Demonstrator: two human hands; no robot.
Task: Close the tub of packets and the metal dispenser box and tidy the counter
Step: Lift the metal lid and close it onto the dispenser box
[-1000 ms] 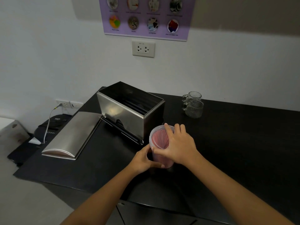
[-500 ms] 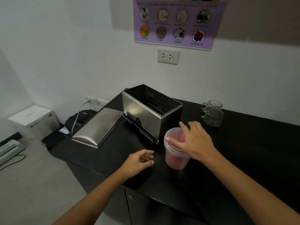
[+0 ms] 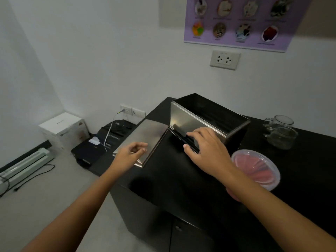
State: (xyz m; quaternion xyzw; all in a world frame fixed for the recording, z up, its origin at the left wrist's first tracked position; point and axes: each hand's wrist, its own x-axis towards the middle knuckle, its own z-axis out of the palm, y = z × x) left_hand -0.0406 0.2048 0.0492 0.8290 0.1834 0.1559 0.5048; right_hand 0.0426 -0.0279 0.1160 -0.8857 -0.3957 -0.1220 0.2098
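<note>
The clear plastic tub [image 3: 258,170] of pink packets stands on the black counter [image 3: 172,179] with its lid on, to the right of my right forearm. The metal dispenser box [image 3: 209,119] stands open at the counter's back. Its steel lid [image 3: 147,139] hangs flat out to the left from the hinge. My right hand [image 3: 205,150] is spread with fingertips on the box's front lower edge, holding nothing. My left hand [image 3: 131,153] hovers with loosely curled fingers just over the lid's near corner, gripping nothing.
Two glass mugs [image 3: 280,133] stand at the back right of the counter. Beyond the counter's left end lie a black device [image 3: 109,139] with a white cable plugged into the wall, a white carton [image 3: 63,130] and a long pale machine [image 3: 23,168] on the floor.
Both hands have left the tub, which now stands lidded on the counter. The right hand moved left to the dispenser box; the left hand moved out toward the steel lid. The view swung left.
</note>
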